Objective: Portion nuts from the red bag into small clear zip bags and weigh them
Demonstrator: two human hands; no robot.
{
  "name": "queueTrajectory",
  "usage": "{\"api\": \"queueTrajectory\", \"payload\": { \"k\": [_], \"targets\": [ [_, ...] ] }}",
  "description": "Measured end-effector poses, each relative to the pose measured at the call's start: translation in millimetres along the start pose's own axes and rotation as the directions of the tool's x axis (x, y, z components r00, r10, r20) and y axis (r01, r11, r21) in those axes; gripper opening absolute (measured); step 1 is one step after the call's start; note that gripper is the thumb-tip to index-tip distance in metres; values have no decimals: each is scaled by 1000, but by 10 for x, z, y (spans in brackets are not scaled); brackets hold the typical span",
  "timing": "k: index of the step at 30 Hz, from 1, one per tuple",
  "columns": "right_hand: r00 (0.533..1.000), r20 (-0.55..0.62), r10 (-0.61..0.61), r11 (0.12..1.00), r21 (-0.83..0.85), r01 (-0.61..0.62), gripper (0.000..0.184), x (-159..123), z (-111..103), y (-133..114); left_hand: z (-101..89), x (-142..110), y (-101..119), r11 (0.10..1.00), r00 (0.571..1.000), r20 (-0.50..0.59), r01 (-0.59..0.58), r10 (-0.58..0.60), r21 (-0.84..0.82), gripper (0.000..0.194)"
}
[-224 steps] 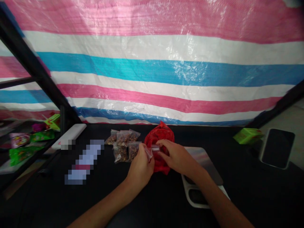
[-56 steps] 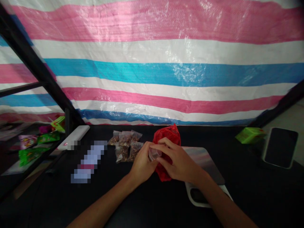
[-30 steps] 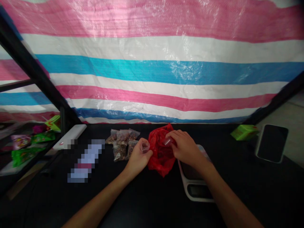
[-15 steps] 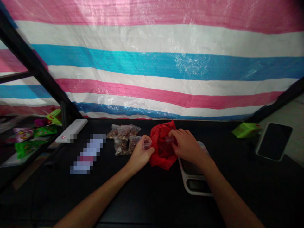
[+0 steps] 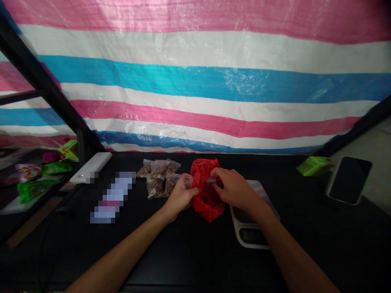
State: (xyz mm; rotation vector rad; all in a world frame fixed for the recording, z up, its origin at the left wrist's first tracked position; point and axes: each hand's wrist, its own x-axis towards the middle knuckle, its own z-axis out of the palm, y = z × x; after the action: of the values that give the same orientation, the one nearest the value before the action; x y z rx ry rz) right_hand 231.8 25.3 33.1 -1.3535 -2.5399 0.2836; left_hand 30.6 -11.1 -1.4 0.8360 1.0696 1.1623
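The right grip (image 5: 233, 186) is pinching a small clear item (image 5: 210, 180) and hiding part of it, so its shape is proving hard to make out. The left grip (image 5: 180, 196) is clamping a small clear bag (image 5: 187, 183) between thumb and fingers, covering much of it. The red bag (image 5: 208, 208) is gaping between both grips. Filled packets (image 5: 155, 186) are lying left of the left grip, one partly covered; the scale (image 5: 251, 237) is sitting beneath the right grip, its right side hidden by the forearm (image 5: 282, 236).

The bag (image 5: 200, 204) lies between sachets (image 5: 155, 185), left, and scale (image 5: 255, 236), right.
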Motion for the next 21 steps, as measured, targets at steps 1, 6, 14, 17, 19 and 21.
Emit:
{"api": "queueTrajectory", "payload": {
  "k": [1,6,14,17,19,21],
  "targets": [
    [1000,-2,15,1000,-5,-15,21,1,2,5,-2,-4,4,1000,1000,0,2,-2,-1,39],
    [1000,-8,-8,999,34,8,27,-17,-27,14,-21,9,-13,999,999,-46,-14,12,-33,39],
    [999,6,-37,997,69,36,22,-53,-69,-17,-47,53,-54,997,998,-71,-9,4,-72,39],
    [1000,-13,-11,996,86,12,15,-38,-51,-35,-29,27,-27,998,999,-50,5,-8,-64,41],
    [1000,-12,2,995,97,-1,15,-34,-53,-36,-21,18,-22,998,999,-46,9,-12,-66,41],
    [1000,5,-9,995,99,8,16,-37,-62,-32,-19,17,-24,997,998,-58,24,-29,-73,40]
  ]
}}
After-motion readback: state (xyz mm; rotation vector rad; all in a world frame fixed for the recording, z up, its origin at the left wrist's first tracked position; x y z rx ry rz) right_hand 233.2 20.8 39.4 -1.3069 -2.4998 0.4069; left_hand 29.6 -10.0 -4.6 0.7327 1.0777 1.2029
